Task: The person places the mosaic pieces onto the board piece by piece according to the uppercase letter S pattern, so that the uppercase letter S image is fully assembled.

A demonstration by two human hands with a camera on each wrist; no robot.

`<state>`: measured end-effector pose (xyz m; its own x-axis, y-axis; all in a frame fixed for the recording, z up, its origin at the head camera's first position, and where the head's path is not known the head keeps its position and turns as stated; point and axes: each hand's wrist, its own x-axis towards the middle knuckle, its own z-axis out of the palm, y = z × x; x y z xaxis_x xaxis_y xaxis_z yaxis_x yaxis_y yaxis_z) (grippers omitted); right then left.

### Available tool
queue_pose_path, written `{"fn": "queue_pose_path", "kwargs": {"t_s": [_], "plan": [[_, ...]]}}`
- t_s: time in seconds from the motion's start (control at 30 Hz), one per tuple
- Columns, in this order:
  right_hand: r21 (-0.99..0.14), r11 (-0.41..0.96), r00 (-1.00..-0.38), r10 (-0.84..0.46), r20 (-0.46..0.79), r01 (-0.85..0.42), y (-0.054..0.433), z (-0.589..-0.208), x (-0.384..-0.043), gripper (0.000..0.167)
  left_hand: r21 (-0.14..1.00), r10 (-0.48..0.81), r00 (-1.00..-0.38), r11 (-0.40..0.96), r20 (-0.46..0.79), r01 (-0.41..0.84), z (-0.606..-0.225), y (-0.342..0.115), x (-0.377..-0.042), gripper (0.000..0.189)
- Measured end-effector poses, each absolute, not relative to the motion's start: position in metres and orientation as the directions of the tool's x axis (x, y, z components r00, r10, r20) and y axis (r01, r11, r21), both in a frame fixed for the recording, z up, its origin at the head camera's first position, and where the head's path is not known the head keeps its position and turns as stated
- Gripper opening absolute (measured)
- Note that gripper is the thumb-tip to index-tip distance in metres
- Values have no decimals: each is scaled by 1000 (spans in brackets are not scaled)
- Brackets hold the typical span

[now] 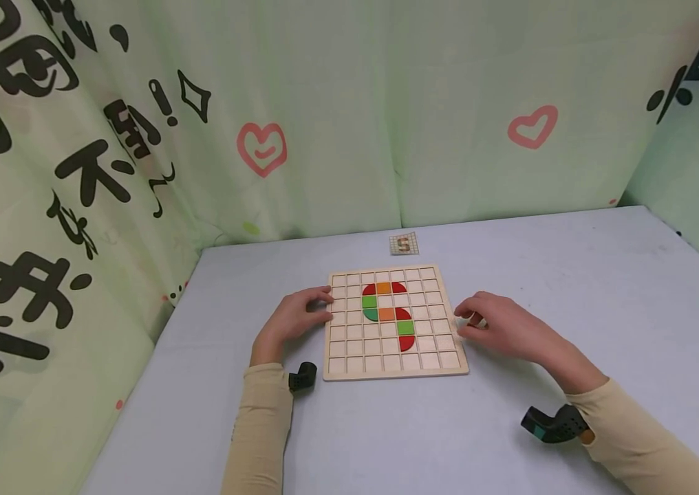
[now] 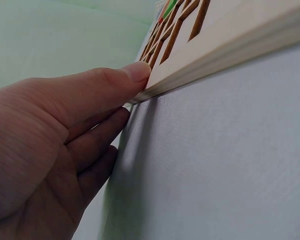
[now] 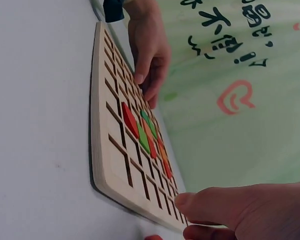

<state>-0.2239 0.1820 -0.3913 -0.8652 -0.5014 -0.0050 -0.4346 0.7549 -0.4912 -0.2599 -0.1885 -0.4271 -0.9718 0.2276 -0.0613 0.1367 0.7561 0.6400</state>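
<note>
A square wooden grid board (image 1: 428, 342) lies flat on the table, with red, orange and green pieces set in several cells in an S-like shape. At its left edge is my left hand (image 1: 290, 317); in the left wrist view its thumb (image 2: 136, 72) touches the board's rim and the other fingers extend loosely alongside. My right hand (image 1: 504, 326) is by the right edge, fingers loosely bent, with nothing plainly held. In the right wrist view its thumb (image 3: 186, 199) is close to the rim. A small red spot (image 3: 153, 237) at the bottom there is too cropped to identify.
A small gridded picture card (image 1: 404, 244) lies on the white table (image 1: 547, 265) behind the board. Pale green curtains (image 1: 337, 89) with hearts and black characters stand around the back and sides. Each wrist wears a black device (image 1: 554, 423).
</note>
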Motion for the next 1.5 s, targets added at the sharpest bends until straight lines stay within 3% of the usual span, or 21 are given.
{"fn": "queue_pose_path", "kwargs": {"t_s": [0.43, 0.9, 1.5], "plan": [[-461, 803, -878, -468, -95, -378, 220, -390, -231, 47, 642, 236, -970, 753, -58, 145, -428, -189, -260, 29], [-472, 770, -828, -544, -134, -430, 222, -397, -232, 18, 643, 231, -970, 755, -73, 131, -430, -189, -261, 29], [-399, 770, -831, -555, -33, -498, 228, -401, -235, 23, 656, 208, -974, 749, -91, 99, -430, -188, -261, 30]]}}
